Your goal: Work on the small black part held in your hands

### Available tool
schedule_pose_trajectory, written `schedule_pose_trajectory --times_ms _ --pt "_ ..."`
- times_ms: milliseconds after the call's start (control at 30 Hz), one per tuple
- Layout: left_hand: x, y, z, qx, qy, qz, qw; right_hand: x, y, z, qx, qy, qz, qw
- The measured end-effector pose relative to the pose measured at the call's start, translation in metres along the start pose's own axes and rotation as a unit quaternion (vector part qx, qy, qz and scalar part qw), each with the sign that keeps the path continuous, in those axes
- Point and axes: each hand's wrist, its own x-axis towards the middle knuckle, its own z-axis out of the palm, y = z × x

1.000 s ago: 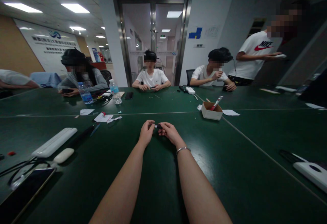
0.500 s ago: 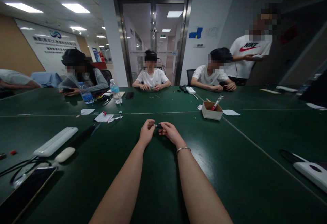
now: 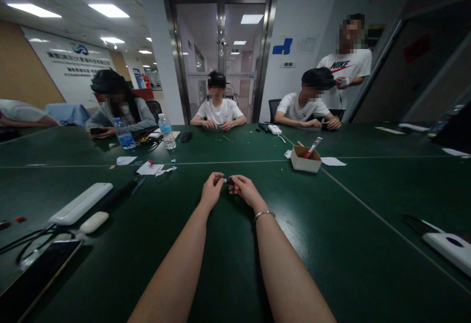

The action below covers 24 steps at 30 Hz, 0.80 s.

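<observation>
Centre of frame: small black object with a silvery end (image 3: 230,181), over a dark green table (image 3: 228,254). Bare right hand (image 3: 246,190), thin silver bracelet (image 3: 264,212) at wrist, pinches the black part. Bare left hand (image 3: 212,189) meets the silvery end; pinching or only touching, cannot tell. Open tan box (image 3: 305,165) right of centre.

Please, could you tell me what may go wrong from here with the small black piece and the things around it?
The small black piece sits in the fingertips of the right hand; it might slip and be hard to spot on the dark table.
The long item leaning out of the open box could tip out if bumped.
</observation>
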Motion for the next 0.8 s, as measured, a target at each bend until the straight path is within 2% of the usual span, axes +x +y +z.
schedule_pose_trajectory --times_ms 333,500,800 --pt "-0.0015 0.0021 -0.0003 0.019 0.004 -0.007 1.000 -0.0006 -0.0009 0.0002 -0.011 0.000 -0.002 1.000" --pt "-0.0021 0.0046 -0.0005 0.037 -0.012 -0.013 0.999 0.0002 0.0002 -0.0004 -0.007 -0.001 -0.003 1.000" --pt "0.0004 -0.0021 0.0011 -0.017 -0.015 -0.003 1.000 0.0000 0.0002 0.0004 0.009 0.001 -0.001 1.000"
